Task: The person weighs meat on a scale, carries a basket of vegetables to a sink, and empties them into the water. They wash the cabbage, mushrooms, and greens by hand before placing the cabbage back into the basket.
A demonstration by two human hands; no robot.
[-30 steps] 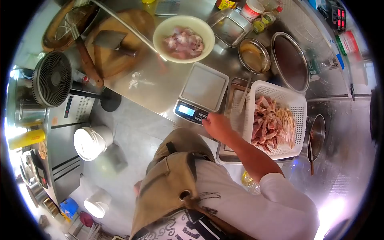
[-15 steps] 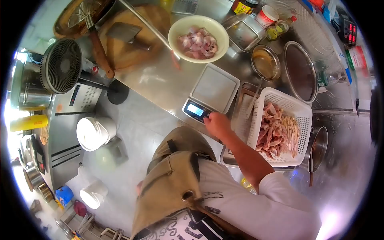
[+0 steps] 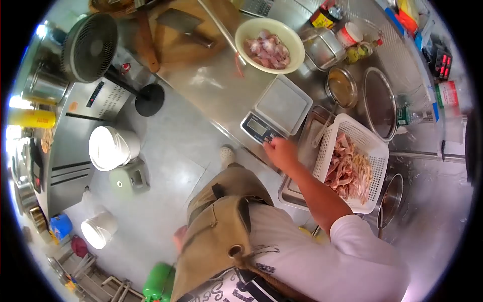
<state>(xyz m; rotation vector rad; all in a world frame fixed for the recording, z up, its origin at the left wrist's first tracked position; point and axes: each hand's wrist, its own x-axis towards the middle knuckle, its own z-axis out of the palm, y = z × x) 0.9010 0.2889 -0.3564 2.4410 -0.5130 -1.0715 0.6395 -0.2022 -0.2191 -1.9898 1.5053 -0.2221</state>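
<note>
My right hand (image 3: 280,152) touches the button end of a kitchen scale (image 3: 284,104), its fingers curled together at the panel's lower edge. The scale's platform is bare and its display is unlit. Behind it stands a cream bowl (image 3: 241,45) of pinkish raw meat pieces (image 3: 268,50). To the right of my hand, a white perforated basket (image 3: 378,176) holds strips of raw meat (image 3: 344,168), partly over a metal tray (image 3: 292,194). Only a small blurred part of my left hand (image 3: 179,236) shows beside the apron; its fingers cannot be made out.
A cleaver (image 3: 181,21) lies on a round wooden board (image 3: 211,17). Steel pans (image 3: 380,100), a strainer (image 3: 342,86) and bottles (image 3: 361,50) line the back right. At left stand a fan (image 3: 90,48), white buckets (image 3: 113,148) and a greenish stool (image 3: 130,178).
The scale's display has gone from lit blue to unlit. The view has shifted, and a shoe and a green container now show below. My right hand stays at the scale's panel.
</note>
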